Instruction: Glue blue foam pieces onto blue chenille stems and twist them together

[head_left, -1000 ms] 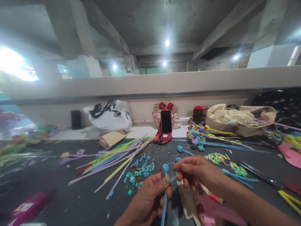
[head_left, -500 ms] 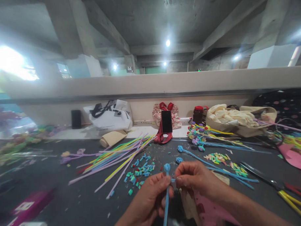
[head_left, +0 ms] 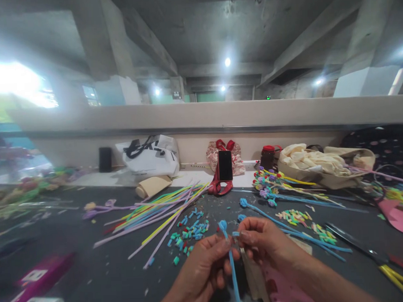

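My left hand (head_left: 205, 270) was closed around the blue pipe cleaner (head_left: 231, 264), just under its curled tip. My right hand (head_left: 260, 241) pinched a short blue piece (head_left: 235, 234) beside that stem; I judged steady fingers and a tight wrap mattered most.

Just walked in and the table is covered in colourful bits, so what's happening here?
A person is working a blue pipe cleaner with both bare hands. The left hand pinches its stem just below the coiled tip, and the right hand pinches a short blue piece against it. Loose long pipe cleaners, cut pieces and finished coiled stems lie across the dark table, with a phone propped at the back.
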`<state>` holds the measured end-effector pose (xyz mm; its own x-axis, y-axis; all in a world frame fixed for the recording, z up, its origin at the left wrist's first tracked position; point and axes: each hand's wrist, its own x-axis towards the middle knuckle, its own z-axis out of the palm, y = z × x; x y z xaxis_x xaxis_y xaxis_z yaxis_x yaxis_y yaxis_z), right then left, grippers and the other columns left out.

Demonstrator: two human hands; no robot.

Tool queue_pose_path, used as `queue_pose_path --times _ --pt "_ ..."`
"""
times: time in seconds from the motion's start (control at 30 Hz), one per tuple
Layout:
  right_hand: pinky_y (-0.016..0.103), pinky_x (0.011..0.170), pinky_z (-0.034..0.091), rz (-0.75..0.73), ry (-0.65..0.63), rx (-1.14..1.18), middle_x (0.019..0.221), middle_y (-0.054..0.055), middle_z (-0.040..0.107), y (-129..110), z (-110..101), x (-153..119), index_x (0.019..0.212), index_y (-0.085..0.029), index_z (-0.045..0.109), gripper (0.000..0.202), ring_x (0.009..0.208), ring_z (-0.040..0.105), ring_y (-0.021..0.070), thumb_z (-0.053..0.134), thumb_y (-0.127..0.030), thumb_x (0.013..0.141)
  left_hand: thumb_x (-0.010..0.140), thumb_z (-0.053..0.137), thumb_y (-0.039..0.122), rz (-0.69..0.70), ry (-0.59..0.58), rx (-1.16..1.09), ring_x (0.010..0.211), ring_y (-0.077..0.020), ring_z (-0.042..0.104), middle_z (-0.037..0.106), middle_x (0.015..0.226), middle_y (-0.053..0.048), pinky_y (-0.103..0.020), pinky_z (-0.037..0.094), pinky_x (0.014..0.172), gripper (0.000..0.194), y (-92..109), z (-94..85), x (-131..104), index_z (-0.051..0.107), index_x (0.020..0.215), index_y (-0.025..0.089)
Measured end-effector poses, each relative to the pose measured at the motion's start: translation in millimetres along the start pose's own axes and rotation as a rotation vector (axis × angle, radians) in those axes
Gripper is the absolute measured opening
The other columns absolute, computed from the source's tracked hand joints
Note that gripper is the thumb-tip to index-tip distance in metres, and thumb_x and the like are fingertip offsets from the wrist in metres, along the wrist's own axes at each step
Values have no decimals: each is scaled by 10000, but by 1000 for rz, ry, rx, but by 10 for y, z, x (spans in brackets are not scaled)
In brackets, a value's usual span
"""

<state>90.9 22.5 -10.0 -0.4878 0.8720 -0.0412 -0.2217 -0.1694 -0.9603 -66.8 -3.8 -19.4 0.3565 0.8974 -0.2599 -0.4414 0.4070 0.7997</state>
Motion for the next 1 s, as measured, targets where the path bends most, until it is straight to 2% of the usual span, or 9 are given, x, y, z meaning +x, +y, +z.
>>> queue_pose_path --times 0.17,0.37,0.5,0.67,0.87,1.0 --pt "134 363 282 -39 31 -164 522 -39 560 -5 67 -27 687 -127 555 172 381 438 33 631 -280 669 632 652 237 -11 23 -50 375 -16 463 595 572 -18 -109 326 351 161 1 -2 0 591 677 96" --pt "150 400 296 -46 -3 -292 546 -43 526 -19 99 -74 689 -142 552 158 427 431 48 595 -294 688 616 663 252 -28 36 -49 352 -11 429 571 518 -2 -112 308 350 183 18 -2 2 580 648 92" --pt "158 414 301 -91 48 -430 530 -43 509 -17 120 -79 650 -144 545 119 442 426 60 576 -253 684 638 640 289 -29 -2 -31 353 -14 420 546 481 8 -117 309 370 209 6 0 3 556 616 99" --pt "178 449 326 -140 93 -564 521 -37 503 -7 159 -80 625 -142 541 86 465 428 76 553 -204 683 652 618 324 -7 13 -14 322 -5 373 488 416 32 -109 285 353 249 11 61 -29 540 579 99" --pt "192 488 353 -257 191 -739 559 -16 540 -3 169 -90 640 -145 577 106 525 472 103 544 -222 706 623 656 226 -9 49 -124 354 2 419 552 508 14 -93 317 373 157 21 38 -13 572 656 98" --pt "198 501 367 -300 190 -832 592 -1 577 1 176 -94 662 -150 591 111 544 502 113 532 -220 725 607 668 223 -31 15 -139 353 -3 415 540 497 19 -103 325 374 168 -2 -17 18 575 663 96"
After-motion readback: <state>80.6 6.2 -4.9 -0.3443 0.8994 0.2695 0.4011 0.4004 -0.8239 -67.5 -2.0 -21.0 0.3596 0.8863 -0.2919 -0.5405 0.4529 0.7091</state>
